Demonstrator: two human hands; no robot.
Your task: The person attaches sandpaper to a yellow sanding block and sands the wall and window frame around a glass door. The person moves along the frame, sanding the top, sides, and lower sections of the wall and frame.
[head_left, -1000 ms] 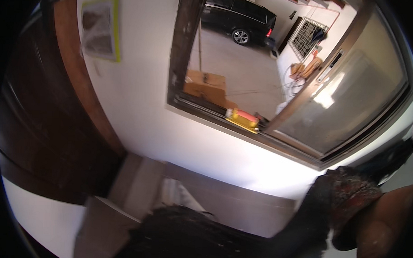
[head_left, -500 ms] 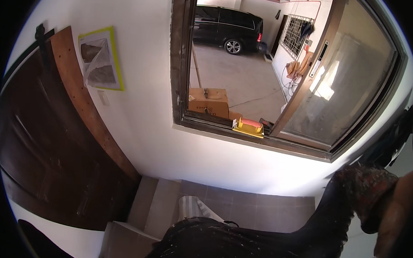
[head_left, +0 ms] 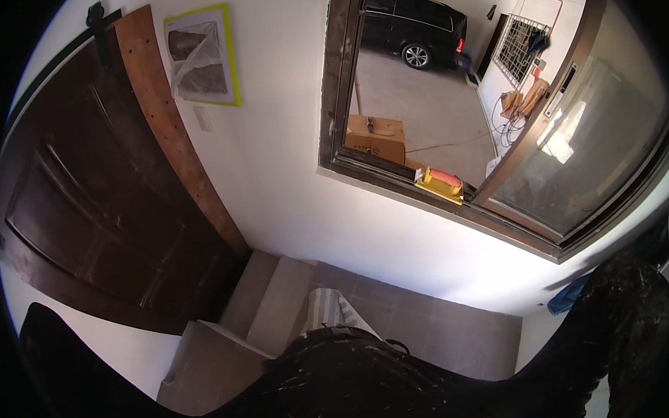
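Neither of my hands shows now. My left arm comes in at the lower left as a dark sleeve, its hand out of sight. On the right my other dark sleeve, flecked with pale specks, is bent up near the rim, and no fingers can be made out there. A hand sander (head_left: 440, 186) with a yellow base and a reddish handle rests on the window sill (head_left: 394, 183), apart from both arms. Below it, beyond my dark, speckled shirt, part of a grey-and-white striped cloth (head_left: 324, 306) is visible.
A dark wooden door (head_left: 91, 215) hangs at the left, a brown board (head_left: 161, 114) along its edge. A framed picture (head_left: 203, 57) is on the white wall. Steps (head_left: 276, 303) lie below. Past the sliding window (head_left: 580, 144) are a cardboard box (head_left: 381, 133) and a black van (head_left: 414, 27).
My view has shifted, so window and door sit further right and higher. The bare skin seen at the right is gone, and the right sleeve has moved outward. The left sleeve shows more.
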